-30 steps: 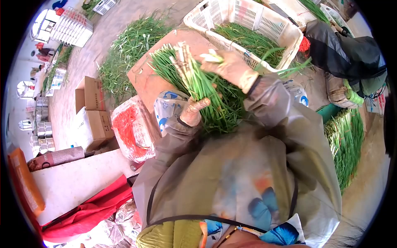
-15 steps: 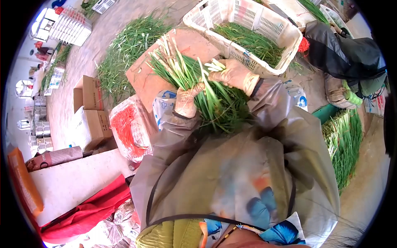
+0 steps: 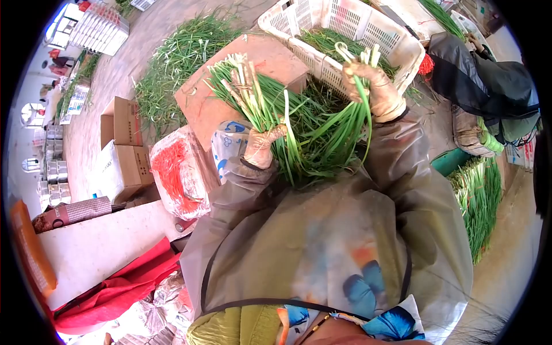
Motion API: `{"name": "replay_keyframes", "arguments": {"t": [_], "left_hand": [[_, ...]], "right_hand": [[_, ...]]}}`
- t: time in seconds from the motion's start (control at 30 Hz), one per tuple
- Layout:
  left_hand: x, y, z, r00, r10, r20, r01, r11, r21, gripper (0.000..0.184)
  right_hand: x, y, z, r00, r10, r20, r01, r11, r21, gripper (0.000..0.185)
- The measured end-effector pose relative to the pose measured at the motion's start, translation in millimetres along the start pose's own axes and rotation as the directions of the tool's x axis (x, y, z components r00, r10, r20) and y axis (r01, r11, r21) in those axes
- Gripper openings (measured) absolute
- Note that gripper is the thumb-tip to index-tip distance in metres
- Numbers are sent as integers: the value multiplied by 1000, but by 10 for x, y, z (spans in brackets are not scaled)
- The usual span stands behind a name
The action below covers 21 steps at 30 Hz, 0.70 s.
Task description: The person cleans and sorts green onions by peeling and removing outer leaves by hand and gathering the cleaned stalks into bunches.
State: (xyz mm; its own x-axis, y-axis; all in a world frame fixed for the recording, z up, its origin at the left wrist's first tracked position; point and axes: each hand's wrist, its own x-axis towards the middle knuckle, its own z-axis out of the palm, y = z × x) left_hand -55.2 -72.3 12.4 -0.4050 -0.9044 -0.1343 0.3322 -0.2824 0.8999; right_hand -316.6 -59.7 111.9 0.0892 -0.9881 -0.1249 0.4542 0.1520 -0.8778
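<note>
My left hand (image 3: 261, 148), in a soiled pale glove, is wrapped round a thick bunch of garlic chives (image 3: 248, 95), white stem ends pointing up and away from me. To the right, my gloved right hand (image 3: 376, 89) is closed on a smaller clump of chives (image 3: 361, 98). Its white ends stick up above the fingers, and long green leaves trail down toward my lap. More loose leaves (image 3: 313, 138) lie between my two hands, over my apron. A brown board (image 3: 198, 95) lies just beyond the left bunch.
Beyond my right hand is a white plastic crate (image 3: 411, 63) holding chives. A heap of loose greens (image 3: 172, 69) covers the floor ahead. Red ties (image 3: 178, 178) lie on a package at left, near a cardboard box (image 3: 129, 167). Bundled chives (image 3: 483, 201) stand at right, below another person (image 3: 483, 75).
My right hand has moved up and to the right, away from the left bunch, carrying a clump of chives. My left hand keeps its grip in nearly the same place.
</note>
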Motion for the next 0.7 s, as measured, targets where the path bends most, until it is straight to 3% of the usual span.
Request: {"name": "replay_keyframes", "arguments": {"t": [0.03, 0.07, 0.1, 0.17, 0.2, 0.23, 0.3, 0.37, 0.4, 0.47, 0.5, 0.57, 0.6, 0.63, 0.7], "left_hand": [[-3, -2, 10, 999, -14, -47, 13, 1000, -26, 40], [-2, 1, -15, 998, -45, -49, 45, 999, -4, 38], [-9, -7, -11, 998, -50, -44, 50, 999, 0, 38], [42, 17, 72, 995, 47, -93, -40, 996, 77, 34], [27, 39, 115, 997, 60, -57, -57, 996, 62, 32], [23, 71, 127, 1000, 8, -5, -7, 998, 63, 30], [35, 100, 228, 997, -64, 51, 66, 997, -37, 29], [26, 112, 345, 996, -55, 73, 64, 990, -128, 32], [46, 61, 284, 996, -36, 86, 44, 995, -92, 31], [55, 21, 221, 996, -18, 83, 23, 998, -57, 31], [37, 50, 219, 996, -5, 90, 8, 1000, -27, 28], [55, 61, 212, 994, 13, 111, -14, 1000, 3, 27], [62, 22, 206, 993, -4, 117, 6, 1000, -23, 27], [64, -29, 224, 990, -32, 134, 39, 998, -51, 28], [82, -56, 240, 981, -101, 165, 112, 992, -62, 30]], "right_hand": [[-45, -58, 21, 984, -64, -164, 14, 957, -291, 16], [40, 50, -101, 981, -82, -174, -28, 836, -549, 24], [138, 309, -219, 892, -425, -154, 166, 624, -763, 34], [105, 351, -36, 932, -242, -271, 39, 809, -587, 44], [125, 454, 54, 938, -223, -265, 9, 781, -625, 48], [117, 596, 218, 938, -322, -131, 204, 815, -543, 35], [143, 674, 425, 991, -106, -77, 50, 848, -528, 36], [251, 745, 366, 994, -108, 3, 88, 784, -614, 38], [441, 948, 150, 959, -278, -62, 194, 796, -574, 43], [314, 390, 125, 873, -461, -157, 141, 548, -825, 36], [455, 445, -177, 782, -613, -111, 182, 395, -901, 35], [393, 250, -65, 855, -470, -221, 146, 626, -766, 29], [386, 145, 97, 920, -58, -388, -54, 961, -271, 30], [324, 357, 219, 991, -48, -128, 3, 943, -332, 35], [294, 476, 376, 999, -47, -19, 24, 769, -639, 38]]}}
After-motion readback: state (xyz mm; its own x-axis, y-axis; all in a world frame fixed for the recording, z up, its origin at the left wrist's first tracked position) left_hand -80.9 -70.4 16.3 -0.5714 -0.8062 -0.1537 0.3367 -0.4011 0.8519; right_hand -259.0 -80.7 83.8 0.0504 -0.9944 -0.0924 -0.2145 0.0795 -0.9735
